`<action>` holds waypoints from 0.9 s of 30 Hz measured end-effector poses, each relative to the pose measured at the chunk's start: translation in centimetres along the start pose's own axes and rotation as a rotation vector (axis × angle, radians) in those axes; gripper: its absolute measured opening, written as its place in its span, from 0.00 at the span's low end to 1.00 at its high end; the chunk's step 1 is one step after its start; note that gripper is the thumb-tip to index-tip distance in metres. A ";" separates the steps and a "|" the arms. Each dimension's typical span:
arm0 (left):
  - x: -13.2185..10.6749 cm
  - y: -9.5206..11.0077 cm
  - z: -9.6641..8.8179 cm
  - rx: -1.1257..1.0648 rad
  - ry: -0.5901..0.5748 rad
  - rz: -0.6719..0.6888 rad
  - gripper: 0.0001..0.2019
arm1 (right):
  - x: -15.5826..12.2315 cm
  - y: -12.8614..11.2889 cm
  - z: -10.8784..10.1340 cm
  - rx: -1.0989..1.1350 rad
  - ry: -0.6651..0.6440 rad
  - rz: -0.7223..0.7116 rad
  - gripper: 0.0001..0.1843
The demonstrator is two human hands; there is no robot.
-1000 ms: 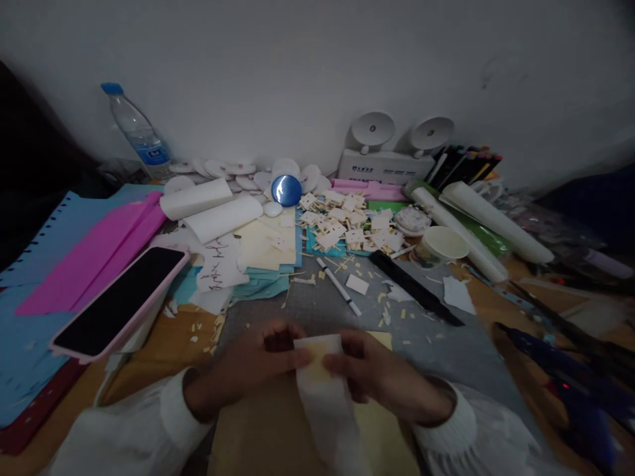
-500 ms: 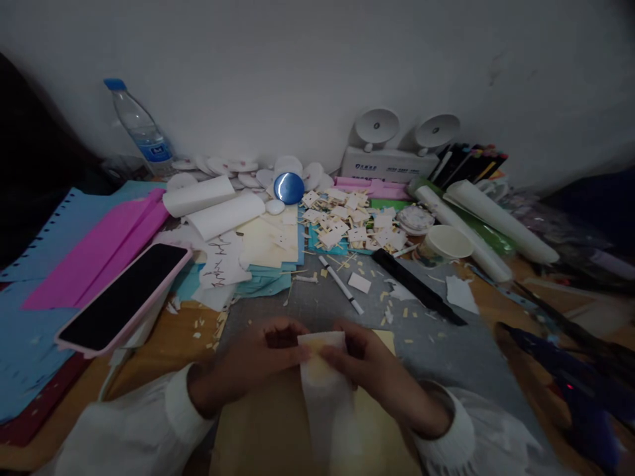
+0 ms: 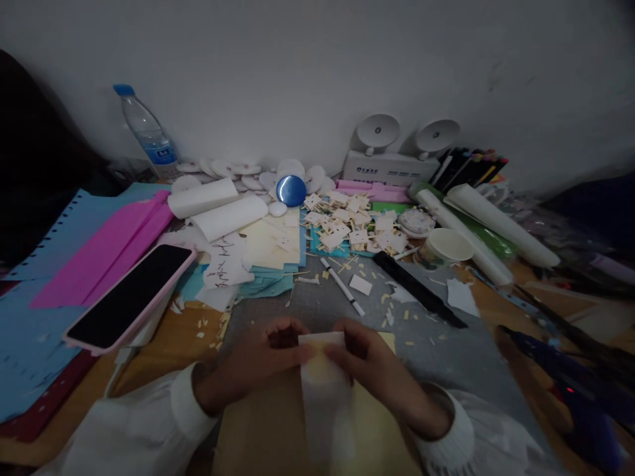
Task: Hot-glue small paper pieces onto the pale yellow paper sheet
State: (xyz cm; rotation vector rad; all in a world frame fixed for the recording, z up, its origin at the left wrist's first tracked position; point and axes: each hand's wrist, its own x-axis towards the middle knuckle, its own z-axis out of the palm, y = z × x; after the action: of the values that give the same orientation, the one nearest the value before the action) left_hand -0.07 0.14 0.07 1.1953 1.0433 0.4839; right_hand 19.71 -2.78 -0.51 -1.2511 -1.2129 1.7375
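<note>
Between my two hands hangs a white, translucent strip of paper, with something pale yellow showing at its upper part. My left hand pinches its left edge near the top. At the right edge, the thumb and fingers of my right hand are closed on the same strip. Beneath lies a sheet of yellowish paper on the grey cutting mat. Beyond my hands are a white pen, a small white block and a black utility knife.
A phone and pink paper lie left. Many small cut pieces are piled at the back, near a blue round lid. A paper cup, white rolls and a glue gun stand right. A water bottle leans back left.
The view has shifted slightly, so the background sits a little lower and further right. Both hands keep hold of the strip, whose lower end hangs a little straighter.
</note>
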 end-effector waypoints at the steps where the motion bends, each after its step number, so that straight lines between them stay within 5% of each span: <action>1: 0.1 0.0 0.0 0.031 -0.001 0.012 0.10 | 0.1 0.1 -0.1 -0.013 0.007 -0.004 0.22; 10: -0.8 0.6 1.1 0.188 0.003 0.046 0.09 | 0.5 0.7 -1.1 -0.282 -0.052 -0.080 0.21; 19: -3.0 -0.8 2.9 0.427 0.181 0.169 0.11 | 0.4 0.9 -1.7 -0.422 -0.127 -0.161 0.19; 27: -2.5 -1.4 2.4 0.581 0.301 0.299 0.11 | 0.6 0.9 -1.4 -0.473 -0.037 -0.216 0.14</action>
State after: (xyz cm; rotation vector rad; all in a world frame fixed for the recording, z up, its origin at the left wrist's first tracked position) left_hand 0.52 -3.53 -0.22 1.8517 1.3197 0.6292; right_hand 20.88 -2.12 -1.67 -1.2898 -1.7803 1.3659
